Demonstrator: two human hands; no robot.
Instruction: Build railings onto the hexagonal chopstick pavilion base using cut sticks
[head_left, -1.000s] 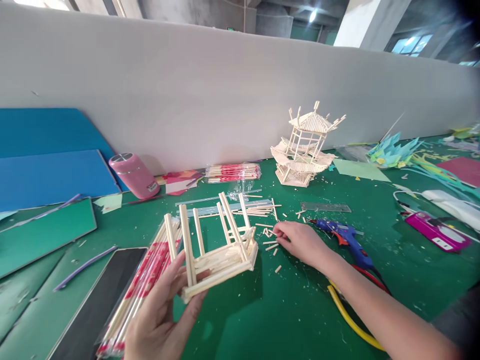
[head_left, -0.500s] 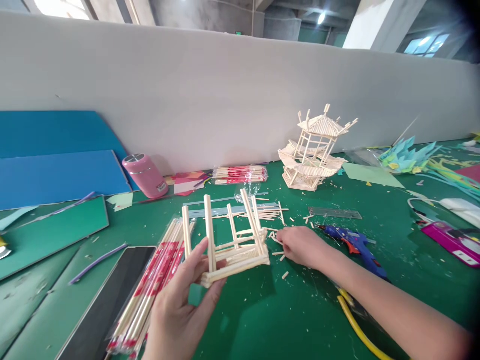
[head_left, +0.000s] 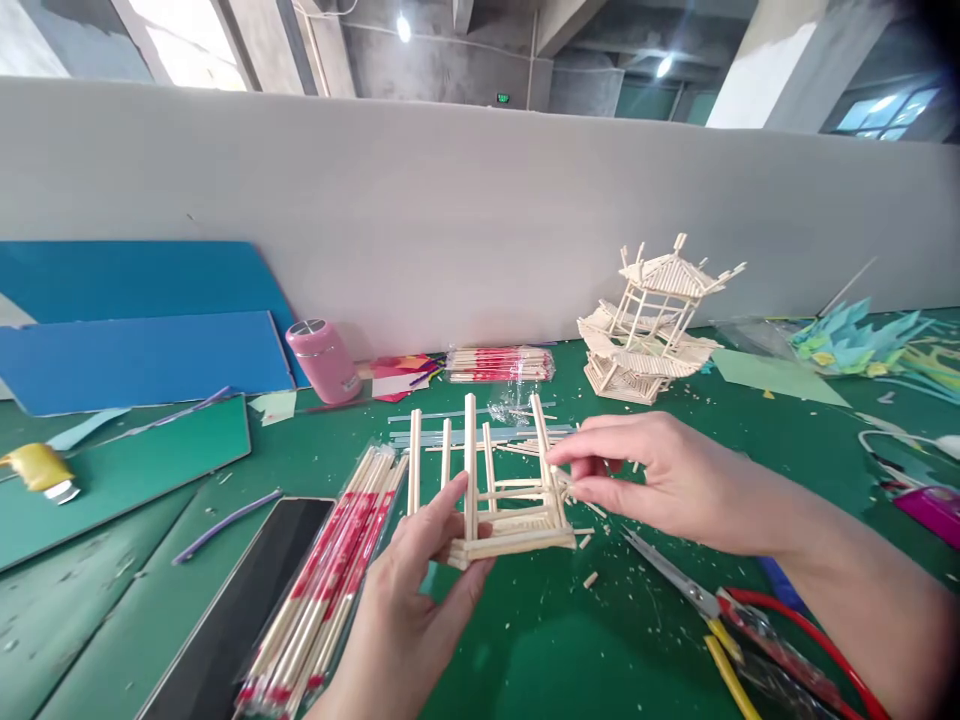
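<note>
My left hand (head_left: 409, 610) grips a small frame of wooden sticks (head_left: 499, 490) by its near base corner and holds it above the green table (head_left: 570, 640); several posts stand up from its base. My right hand (head_left: 660, 478) is raised to the frame's right side, thumb and forefinger pinched by a right-hand post on a small piece I cannot make out. A finished stick pavilion (head_left: 651, 325) stands at the back by the grey wall.
A wrapped bundle of chopsticks (head_left: 330, 580) and a dark board (head_left: 232, 610) lie at my left. Scissors with red and yellow handles (head_left: 720, 610) lie under my right forearm. A pink cup (head_left: 324, 360), another chopstick pack (head_left: 499, 364), blue boards (head_left: 142, 350) and paper cut-outs (head_left: 855, 335) line the back.
My right hand lifted off the table's loose stick pieces and came up to the frame's right side. My left hand turned the frame more upright and carried it a little right.
</note>
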